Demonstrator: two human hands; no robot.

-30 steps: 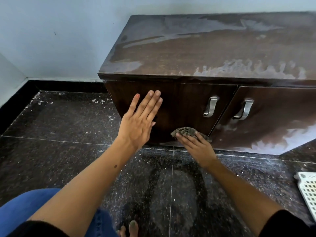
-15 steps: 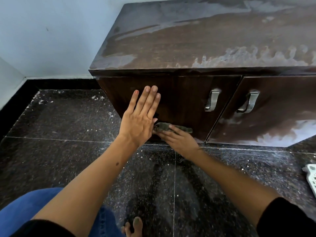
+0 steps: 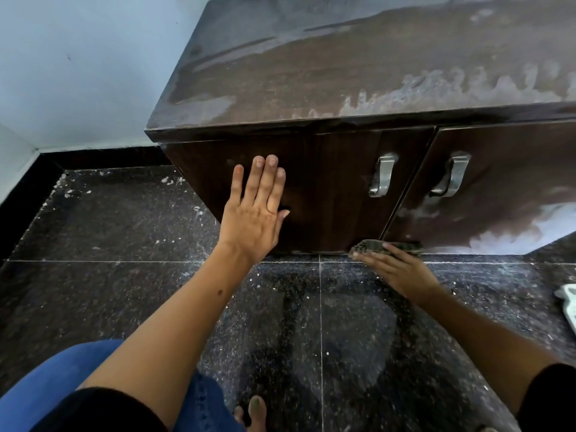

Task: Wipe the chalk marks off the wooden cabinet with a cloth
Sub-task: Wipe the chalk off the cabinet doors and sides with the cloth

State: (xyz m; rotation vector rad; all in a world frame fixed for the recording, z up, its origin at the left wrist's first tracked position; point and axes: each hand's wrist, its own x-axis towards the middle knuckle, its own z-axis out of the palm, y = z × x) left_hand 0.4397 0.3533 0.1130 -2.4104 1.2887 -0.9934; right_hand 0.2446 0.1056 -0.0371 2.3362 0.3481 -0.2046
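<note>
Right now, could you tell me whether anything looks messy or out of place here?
Yes: white chalk smears cover the cabinet top and the right door, and white flecks litter the dark floor beside the cabinet.

Cabinet [image 3: 358, 73] and white basket [image 3: 568, 304] — both cut off at right edge.

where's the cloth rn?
In the head view, the cloth is right of centre at the cabinet's bottom edge, under the right hand's fingers, below the gap between the two doors.
</note>
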